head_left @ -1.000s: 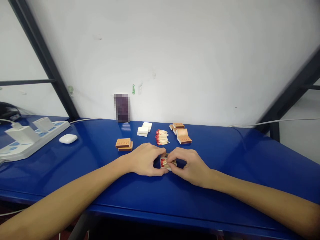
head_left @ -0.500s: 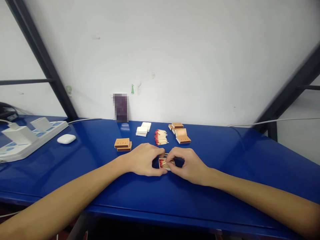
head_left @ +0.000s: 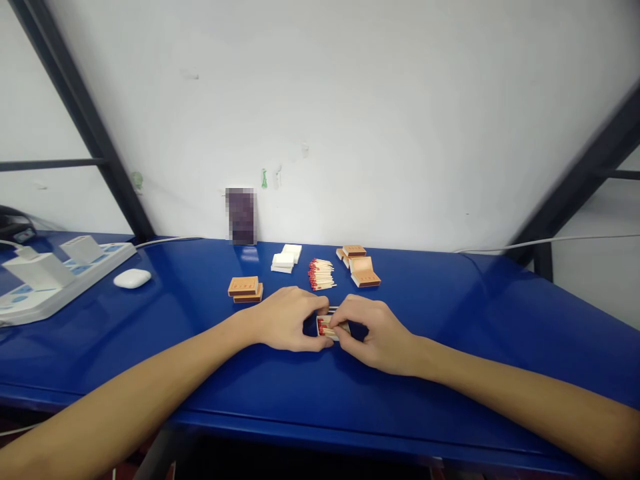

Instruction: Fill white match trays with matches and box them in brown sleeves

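Both hands are meeting near the middle of the blue table. The left hand is curling around one end of a little matchbox tray — red match tips are showing inside it. The right hand is pinching the other end with its fingers bent close. The tray is lying flat on the table between them.

Just behind the hands, a pile of loose matches is lying — closed brown boxes are sitting to its left, white trays are sitting farther back, and more brown boxes are sitting to its right.
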`<state>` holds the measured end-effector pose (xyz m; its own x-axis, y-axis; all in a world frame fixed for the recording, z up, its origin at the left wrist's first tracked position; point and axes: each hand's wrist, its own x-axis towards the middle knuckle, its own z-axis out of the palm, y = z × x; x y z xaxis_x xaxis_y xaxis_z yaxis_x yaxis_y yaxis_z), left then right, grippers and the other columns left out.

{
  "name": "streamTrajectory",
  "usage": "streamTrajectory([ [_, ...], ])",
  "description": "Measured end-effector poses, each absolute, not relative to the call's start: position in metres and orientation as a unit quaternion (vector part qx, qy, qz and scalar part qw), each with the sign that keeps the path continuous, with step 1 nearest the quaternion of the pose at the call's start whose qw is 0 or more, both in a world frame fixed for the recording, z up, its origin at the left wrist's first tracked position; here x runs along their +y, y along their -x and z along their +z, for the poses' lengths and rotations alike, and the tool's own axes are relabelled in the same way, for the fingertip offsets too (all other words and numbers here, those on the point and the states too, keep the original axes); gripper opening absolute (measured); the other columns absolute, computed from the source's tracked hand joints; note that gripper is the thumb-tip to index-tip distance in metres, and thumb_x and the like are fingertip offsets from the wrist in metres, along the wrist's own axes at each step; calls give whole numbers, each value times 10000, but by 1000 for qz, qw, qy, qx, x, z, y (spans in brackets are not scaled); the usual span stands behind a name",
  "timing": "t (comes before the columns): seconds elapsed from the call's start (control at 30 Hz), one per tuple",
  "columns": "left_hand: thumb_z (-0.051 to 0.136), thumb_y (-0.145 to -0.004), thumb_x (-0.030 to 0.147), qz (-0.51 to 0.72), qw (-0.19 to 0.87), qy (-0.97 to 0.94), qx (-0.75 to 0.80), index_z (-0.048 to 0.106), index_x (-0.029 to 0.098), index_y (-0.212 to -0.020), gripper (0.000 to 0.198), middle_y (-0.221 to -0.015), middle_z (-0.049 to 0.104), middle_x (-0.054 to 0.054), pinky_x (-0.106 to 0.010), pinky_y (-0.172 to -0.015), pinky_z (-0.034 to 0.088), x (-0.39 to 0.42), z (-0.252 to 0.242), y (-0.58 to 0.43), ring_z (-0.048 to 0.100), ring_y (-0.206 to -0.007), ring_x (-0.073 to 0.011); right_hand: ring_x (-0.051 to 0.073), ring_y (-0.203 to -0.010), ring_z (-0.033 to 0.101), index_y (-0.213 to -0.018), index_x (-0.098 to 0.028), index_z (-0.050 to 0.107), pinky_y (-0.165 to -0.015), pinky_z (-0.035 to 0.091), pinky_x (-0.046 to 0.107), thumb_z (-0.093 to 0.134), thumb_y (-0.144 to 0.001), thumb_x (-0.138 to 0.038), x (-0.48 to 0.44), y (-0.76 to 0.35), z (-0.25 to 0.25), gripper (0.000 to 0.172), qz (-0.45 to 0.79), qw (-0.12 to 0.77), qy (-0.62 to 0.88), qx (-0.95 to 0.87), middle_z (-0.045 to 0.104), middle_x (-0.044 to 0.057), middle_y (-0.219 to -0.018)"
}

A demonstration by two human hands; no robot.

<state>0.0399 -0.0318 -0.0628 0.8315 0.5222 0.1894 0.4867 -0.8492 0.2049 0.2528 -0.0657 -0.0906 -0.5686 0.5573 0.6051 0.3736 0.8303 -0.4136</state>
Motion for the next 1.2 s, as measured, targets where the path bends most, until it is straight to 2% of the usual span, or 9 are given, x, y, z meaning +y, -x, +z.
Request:
streamTrajectory([
  [0.33,638,-819,491,116,71,-955,262,506,198,-825,322,-704,577,31,-264,-573,323,-31,-63,-41,506,-603,-137,162,-701,552,-802,-191,641,-696,446,318,532,-859,-97,-68,-252,-86,154,98,365,230,-897,671,16,-712],
  [0.53,620,-828,542,102,65,-956,269,502,197,-822,364,-665,536,36,-272,-556,303,-31,-62,-40,480,-579,-135,134,-632,558,-826,-174,651,-607,436,269,528,-850,-135,-46,-263,-89,132,92,417,310,-850,641,15,-714],
  [0.6,615,-833,546,96,67,-956,270,510,198,-836,363,-656,524,39,-274,-553,301,-31,-61,-40,471,-574,-134,120,-525,482,-803,-176,656,-565,403,268,552,-827,-151,-33,-270,-89,109,80,387,379,-837,530,-35,-561],
  [0.67,615,-835,540,93,71,-956,269,514,198,-843,356,-662,525,39,-275,-554,301,-31,-60,-40,468,-576,-134,111,-469,424,-880,-174,672,-524,368,261,581,-815,-177,-25,-275,-88,111,100,313,421,-846,454,-66,-513],
  [0.77,614,-835,542,91,76,-956,267,511,196,-827,361,-668,535,33,-274,-556,300,-31,-59,-40,471,-580,-135,134,-565,489,-987,-170,671,-551,386,267,588,-846,-223,-23,-278,-88,173,105,258,390,-878,524,-25,-642],
  [0.87,611,-835,547,92,80,-956,265,502,195,-809,370,-664,536,31,-273,-552,297,-31,-60,-40,465,-570,-133,168,-733,549,-1007,-186,668,-660,431,295,567,-897,-256,-26,-276,-88,165,90,245,358,-897,578,28,-806],
  [0.93,611,-835,549,94,81,-956,266,502,194,-806,372,-671,545,27,-272,-554,298,-31,-60,-39,470,-571,-134,174,-774,551,-993,-198,664,-681,432,298,554,-926,-292,-26,-276,-89,159,91,239,357,-899,583,39,-854],
  [1.07,615,-831,548,94,80,-956,266,507,195,-807,369,-663,542,25,-270,-556,292,-30,-61,-39,471,-571,-138,154,-719,527,-901,-202,638,-643,408,277,563,-926,-286,-23,-276,-90,115,103,237,352,-900,571,21,-813],
  [1.2,613,-832,547,90,77,-957,265,502,199,-814,365,-665,535,32,-271,-559,292,-30,-61,-39,462,-575,-138,125,-615,483,-827,-190,622,-585,377,250,570,-891,-224,-21,-273,-88,90,140,235,386,-881,531,-19,-681],
])
